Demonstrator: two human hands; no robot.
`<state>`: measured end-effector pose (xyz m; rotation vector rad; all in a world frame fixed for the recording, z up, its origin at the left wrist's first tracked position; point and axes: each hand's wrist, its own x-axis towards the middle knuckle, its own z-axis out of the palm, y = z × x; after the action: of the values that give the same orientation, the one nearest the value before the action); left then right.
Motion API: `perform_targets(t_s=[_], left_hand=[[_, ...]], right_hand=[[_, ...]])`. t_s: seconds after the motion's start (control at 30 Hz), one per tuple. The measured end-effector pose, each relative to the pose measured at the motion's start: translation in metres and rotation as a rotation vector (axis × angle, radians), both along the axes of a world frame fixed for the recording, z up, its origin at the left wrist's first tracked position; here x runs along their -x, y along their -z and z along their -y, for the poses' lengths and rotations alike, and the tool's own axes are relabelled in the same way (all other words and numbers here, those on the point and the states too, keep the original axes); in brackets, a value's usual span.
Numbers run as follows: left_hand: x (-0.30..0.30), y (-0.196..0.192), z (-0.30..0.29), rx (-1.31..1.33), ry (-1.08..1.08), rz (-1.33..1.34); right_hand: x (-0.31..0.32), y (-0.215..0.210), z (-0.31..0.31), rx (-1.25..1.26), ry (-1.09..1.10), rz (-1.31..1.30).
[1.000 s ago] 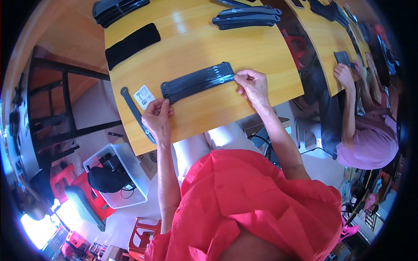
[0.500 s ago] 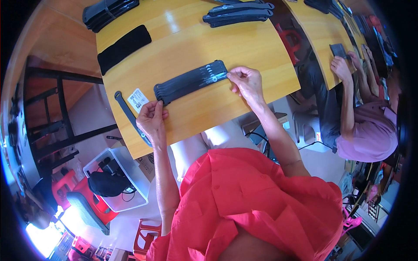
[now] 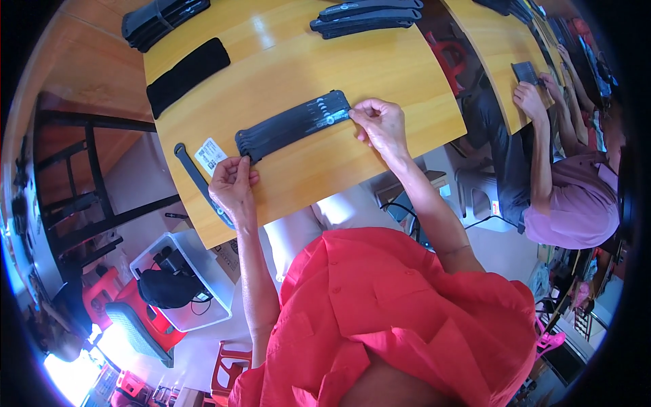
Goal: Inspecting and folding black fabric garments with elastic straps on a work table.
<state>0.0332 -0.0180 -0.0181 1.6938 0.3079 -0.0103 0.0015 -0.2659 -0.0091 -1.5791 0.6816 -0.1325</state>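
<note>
A row of overlapping black straps [image 3: 288, 129] with buckle ends at the left and white print at the right lies on the wooden table [image 3: 312, 176]. At its near left corner, my left hand [image 3: 232, 186] pinches the buckle end of a strap. My right hand [image 3: 380, 127] pinches the right end of the straps between thumb and fingers. Left of my left hand lies a single black strap [image 3: 196, 178], slanting along the table edge. A white printed label [image 3: 210, 154] sits between that strap and the row.
A black fabric piece [image 3: 188, 76] and a bundle of dark straps [image 3: 163, 22] lie at the far left; more stacked straps [image 3: 366, 17] lie at the back. A white plastic bin [image 3: 224, 298] stands below left. Another person [image 3: 573, 197] works at the right-hand table.
The view has shifted slightly, so the table and straps sit a little further left and up. Both hands keep their pinch at the two ends of the straps.
</note>
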Motion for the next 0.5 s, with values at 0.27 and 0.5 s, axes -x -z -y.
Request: perform_targets(t_s=[0.27, 0.5], left_hand=[[-0.0006, 0.0012, 0.0002, -0.014, -0.005, 0.009], [-0.001, 0.0015, -0.0002, -0.009, -0.007, 0.002]], right_hand=[[-0.0011, -0.0013, -0.0006, 0.021, -0.002, -0.005], [-0.0017, -0.0003, -0.0011, 0.059, -0.016, -0.037]])
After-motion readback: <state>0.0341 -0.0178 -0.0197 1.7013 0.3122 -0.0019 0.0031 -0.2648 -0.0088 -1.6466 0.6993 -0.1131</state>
